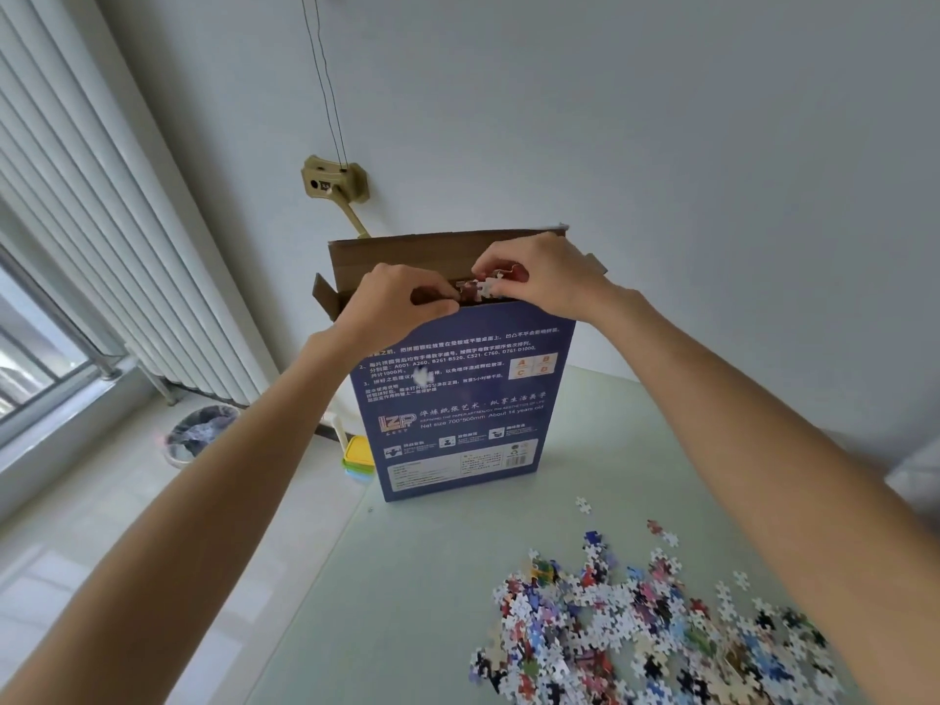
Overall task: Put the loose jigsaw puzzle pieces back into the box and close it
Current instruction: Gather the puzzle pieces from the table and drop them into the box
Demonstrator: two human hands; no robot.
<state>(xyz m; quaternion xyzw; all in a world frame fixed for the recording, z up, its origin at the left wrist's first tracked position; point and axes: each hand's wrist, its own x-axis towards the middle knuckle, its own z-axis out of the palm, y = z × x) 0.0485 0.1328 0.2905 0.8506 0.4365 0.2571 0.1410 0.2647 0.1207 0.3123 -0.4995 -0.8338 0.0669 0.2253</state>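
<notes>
Puzzle pieces, small interlocking cardboard shapes printed in many colours with white backs, lie in a loose heap on the near right of the pale green surface, with a few strays just beyond the heap. Farther back stands the tall blue cardboard box with white printed text, upright on its narrow end, its brown top flap raised behind the opening.

Both hands meet at that opening. The left hand has its fingers curled at the front edge of the mouth, and the right hand curls down from above. Between them they pinch a small clump of joined pieces, white and reddish, held right at the slot. Whether the left hand also steadies the box wall cannot be told.

The step in hand looks like feeding this clump into the box. Most of the job remains, judging by the heap. The slot is narrow, so the clump likely needs turning edge-on before the fingers release it, and the upright box could tip if pushed. After that the heap wants gathering in handfuls, and only then can the flap be folded down.
</notes>
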